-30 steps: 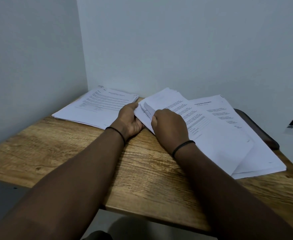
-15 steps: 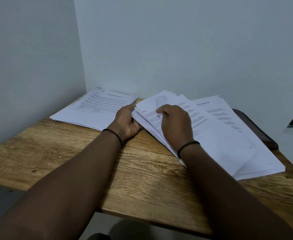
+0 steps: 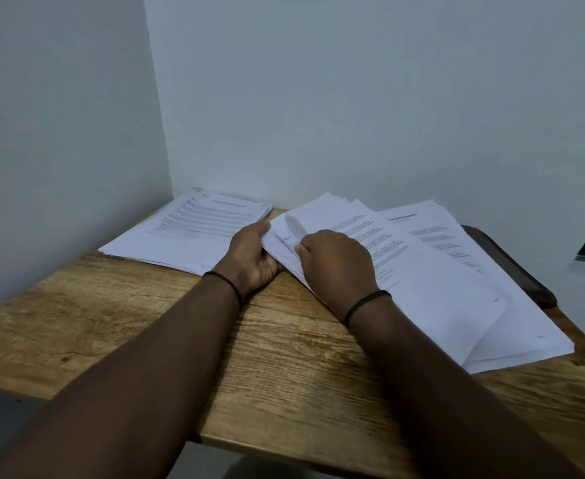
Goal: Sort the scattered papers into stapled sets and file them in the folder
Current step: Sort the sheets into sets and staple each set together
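**Q:** Where are your hands?

**A:** Both your bare forearms reach forward over the brown wood-grain worktop (image 3: 301, 357), each wrist ringed by a thin black band. Your left hand (image 3: 253, 254) lies on its side, palm turned inward, thumb on top of the near-left corner of the loose fanned stack of white printed papers (image 3: 422, 271); its fingers go under that corner, so its grip is clamped on the stack's edge. Your right hand (image 3: 336, 261) sits knuckles-up on the same stack, just beside the left. Its fingers curl down into the sheet edges, and a sheet near its thumb is lifted and blurred. That grip looks closed on the papers, though the fingertips are hidden.

**Q:** And the papers themselves?

**A:** The fanned stack spreads from your hands to the right, reaching the worktop's right side. A second, flatter pile of white printed sheets (image 3: 194, 233) lies to the left, in the corner by the pale walls, its near corner just behind your left hand.

**Q:** Is there a folder?

**A:** A dark flat rounded object (image 3: 512, 267) shows beyond the fanned stack, partly covered by it. I cannot tell what it is.
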